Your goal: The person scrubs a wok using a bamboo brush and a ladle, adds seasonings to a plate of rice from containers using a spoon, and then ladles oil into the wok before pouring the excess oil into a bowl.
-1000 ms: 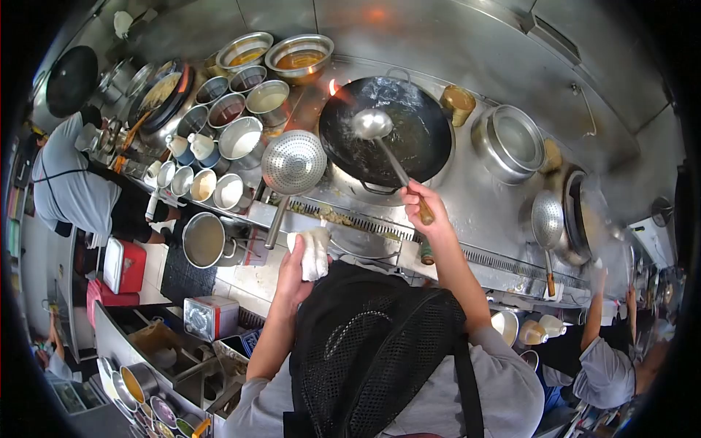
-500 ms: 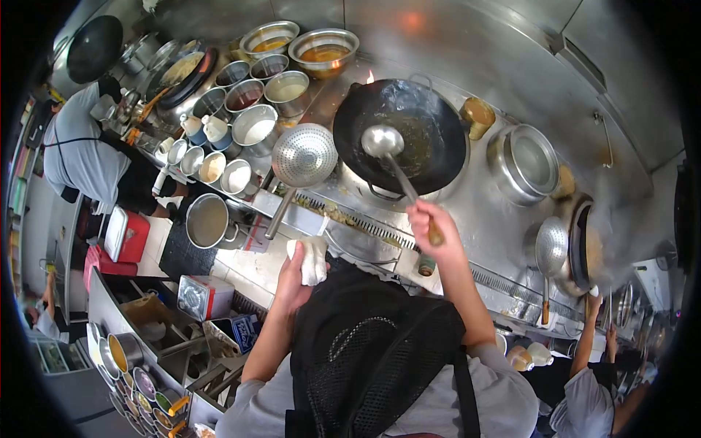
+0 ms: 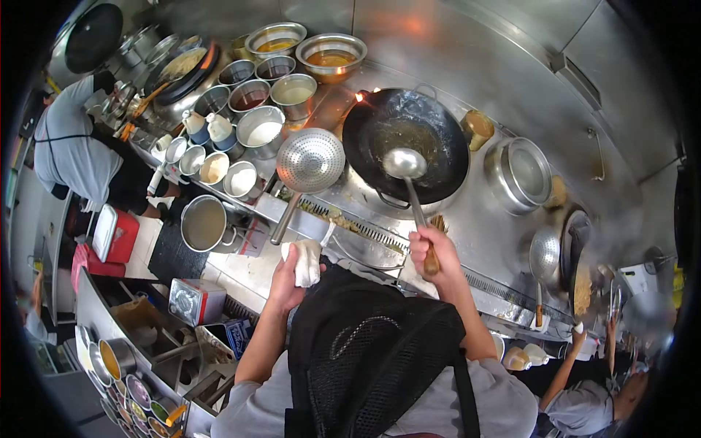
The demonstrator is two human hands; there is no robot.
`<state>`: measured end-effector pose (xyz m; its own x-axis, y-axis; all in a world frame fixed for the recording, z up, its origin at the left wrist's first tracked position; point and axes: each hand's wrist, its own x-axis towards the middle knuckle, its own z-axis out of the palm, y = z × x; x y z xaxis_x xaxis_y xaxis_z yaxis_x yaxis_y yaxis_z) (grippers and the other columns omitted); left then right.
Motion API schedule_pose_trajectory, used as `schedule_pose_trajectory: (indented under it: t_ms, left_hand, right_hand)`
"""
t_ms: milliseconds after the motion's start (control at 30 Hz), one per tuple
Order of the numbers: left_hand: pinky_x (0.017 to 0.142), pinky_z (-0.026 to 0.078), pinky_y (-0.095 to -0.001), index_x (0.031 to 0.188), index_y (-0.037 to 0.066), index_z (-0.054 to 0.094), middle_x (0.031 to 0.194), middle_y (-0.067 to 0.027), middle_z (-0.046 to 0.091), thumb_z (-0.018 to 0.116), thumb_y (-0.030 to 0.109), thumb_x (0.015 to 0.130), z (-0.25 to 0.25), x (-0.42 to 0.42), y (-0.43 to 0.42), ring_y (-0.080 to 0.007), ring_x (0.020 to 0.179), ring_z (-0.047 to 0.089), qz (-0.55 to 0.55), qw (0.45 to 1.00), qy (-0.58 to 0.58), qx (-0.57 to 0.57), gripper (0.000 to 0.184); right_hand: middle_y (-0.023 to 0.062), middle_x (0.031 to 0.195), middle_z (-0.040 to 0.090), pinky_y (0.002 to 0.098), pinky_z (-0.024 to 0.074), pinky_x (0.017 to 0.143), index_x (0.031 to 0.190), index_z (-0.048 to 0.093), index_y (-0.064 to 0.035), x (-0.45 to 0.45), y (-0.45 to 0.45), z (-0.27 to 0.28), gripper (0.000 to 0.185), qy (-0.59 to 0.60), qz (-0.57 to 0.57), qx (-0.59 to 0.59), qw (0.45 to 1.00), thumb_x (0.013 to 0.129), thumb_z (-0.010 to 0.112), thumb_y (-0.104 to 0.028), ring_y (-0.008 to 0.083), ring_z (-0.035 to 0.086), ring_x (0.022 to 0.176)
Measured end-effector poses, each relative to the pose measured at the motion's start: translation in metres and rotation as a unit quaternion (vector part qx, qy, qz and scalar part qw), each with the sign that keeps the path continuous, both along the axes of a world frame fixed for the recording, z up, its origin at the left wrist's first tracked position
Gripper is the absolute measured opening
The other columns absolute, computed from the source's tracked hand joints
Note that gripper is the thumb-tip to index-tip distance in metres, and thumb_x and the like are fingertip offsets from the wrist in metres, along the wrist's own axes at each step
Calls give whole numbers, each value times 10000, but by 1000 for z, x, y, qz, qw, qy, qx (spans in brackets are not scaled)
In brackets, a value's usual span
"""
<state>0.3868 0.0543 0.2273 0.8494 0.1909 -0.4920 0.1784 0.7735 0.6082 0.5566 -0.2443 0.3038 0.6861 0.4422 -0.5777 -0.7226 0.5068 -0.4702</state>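
Observation:
My right hand (image 3: pixel 435 252) is wrapped round the wooden handle of a steel ladle (image 3: pixel 404 163). The ladle's bowl hangs over the near part of a black wok (image 3: pixel 445 139), which has a little oily liquid in its bottom; whether the bowl touches the wok I cannot tell. In my left hand (image 3: pixel 289 281) is a folded white cloth (image 3: pixel 308 264), held in front of my body, apart from the wok. A perforated strainer (image 3: pixel 311 160) lies left of the wok, its handle pointing towards me.
Flame shows at the wok's left rim. Steel pots of sauces (image 3: pixel 249 95) and bowls of amber liquid (image 3: pixel 331 57) stand left. Nested steel pots (image 3: pixel 520 175) stand right. One person (image 3: pixel 77 142) works at the far left; another person (image 3: pixel 584 398) tips a wok at the right.
My right hand has drawn the ladle back towards me and slightly right within the wok. The left hand still holds the cloth. At the right, the other person's wok has tipped further.

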Motion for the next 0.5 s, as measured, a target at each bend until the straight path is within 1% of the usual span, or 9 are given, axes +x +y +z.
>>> schedule_pose_trajectory:
  t_ms: [67,133,200,267,300,367,400,433,500]
  left_hand:
    - [830,571,-402,1352,-16,520,1158,-157,674,456,481,1078,2,6,7,-297,904,695,-24,1000,-13,-7,571]
    - [839,571,-406,1356,-18,518,1159,-160,673,456,484,1076,3,11,15,-299,922,695,-48,998,-25,-15,578]
    - [855,573,-415,1382,-25,500,1189,-172,664,451,500,1073,6,14,25,-301,987,690,-84,996,-35,-24,612]
    - [862,574,-421,1395,-29,489,1207,-177,658,446,509,1071,12,12,35,-302,1013,686,-83,996,-40,-22,630]
    - [869,575,-426,1409,-32,477,1224,-183,653,441,518,1069,13,11,39,-302,1039,682,-77,996,-42,-19,648]
    - [873,576,-430,1417,-34,469,1237,-188,648,438,526,1066,4,7,52,-304,1044,681,-79,996,-49,-19,662]
    - [876,578,-434,1426,-36,460,1251,-192,643,434,534,1064,-2,5,59,-307,1050,680,-84,995,-55,-16,676]
    - [876,578,-434,1426,-36,460,1251,-192,643,434,534,1064,-6,5,63,-307,1050,680,-90,994,-52,-16,676]
    - [879,579,-439,1413,-40,464,1251,-189,640,428,542,1062,-15,8,69,-312,1054,678,-86,995,-30,-29,681]
  right_hand:
    - [64,844,572,228,451,456,1040,522,-84,35,-1,-18,75,93,30,156,983,1009,576,-125,93,526,577]
    - [58,836,569,237,452,454,1072,523,-96,78,0,-51,83,81,11,174,981,1014,573,-129,97,530,577]
    - [52,828,566,246,454,451,1103,524,-108,85,5,-67,98,69,-4,191,979,1020,569,-133,101,534,577]
    - [51,810,553,262,451,445,1171,500,-144,76,14,-78,167,-84,-58,30,994,1019,567,-126,119,538,574]
    - [51,810,553,262,451,445,1171,500,-144,68,17,-78,167,-86,-56,27,994,1019,567,-126,119,538,574]
    - [54,806,547,282,449,446,1177,464,-167,40,23,-72,202,-94,-97,-61,989,1011,563,-106,138,536,570]
    - [62,812,551,294,448,448,1148,446,-152,24,34,-52,199,-86,-106,-84,987,998,561,-89,144,529,566]
    - [62,812,551,294,448,448,1148,446,-152,12,41,-41,199,-83,-112,-84,987,998,561,-89,144,529,566]
    - [63,813,548,305,447,450,1109,441,-125,-8,50,-20,178,-21,-85,-60,994,989,564,-82,142,521,565]
